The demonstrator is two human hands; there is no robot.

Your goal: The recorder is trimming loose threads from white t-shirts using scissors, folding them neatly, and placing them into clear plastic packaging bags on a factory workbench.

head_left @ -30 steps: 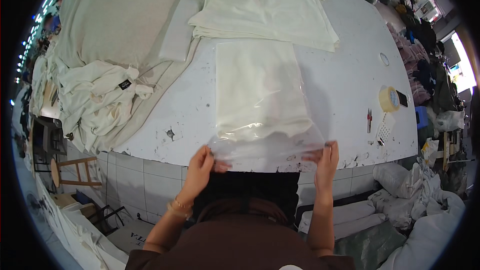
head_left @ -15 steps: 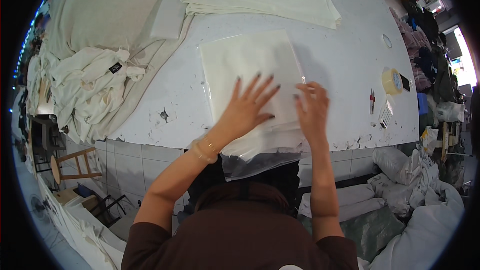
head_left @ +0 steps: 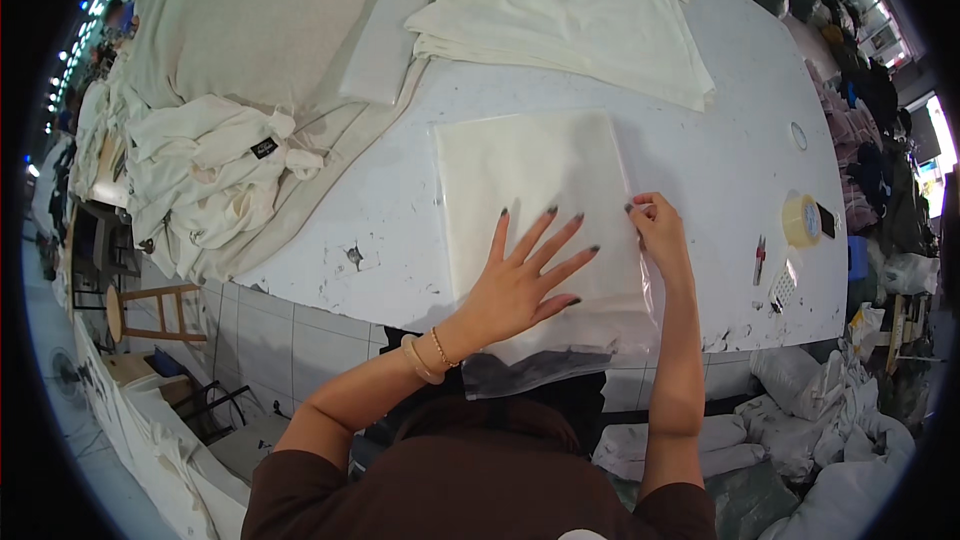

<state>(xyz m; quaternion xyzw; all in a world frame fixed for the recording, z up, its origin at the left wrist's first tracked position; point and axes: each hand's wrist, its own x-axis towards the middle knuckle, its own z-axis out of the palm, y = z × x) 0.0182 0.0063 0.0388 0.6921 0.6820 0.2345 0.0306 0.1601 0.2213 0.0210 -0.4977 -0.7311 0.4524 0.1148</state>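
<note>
Centre of frame: flat, clear plastic bag [head_left: 533,374] with folded cream cloth [head_left: 530,165] inside, lying on a scuffed white tabletop [head_left: 740,140], its transparent end hanging over the near edge at lower centre. Left hand [head_left: 512,288] lies palm down on the bag, fingers spread, grasping nothing. Right hand [head_left: 660,233], right of centre, has thumb and fingertips pinching the bag's right edge. Upper centre: stacked cream shirts [head_left: 560,20]. Left side: crumpled cream garments [head_left: 205,180] with a black label. Right side: roll of yellowish tape [head_left: 801,221], near small red-handled snips [head_left: 760,262].
</note>
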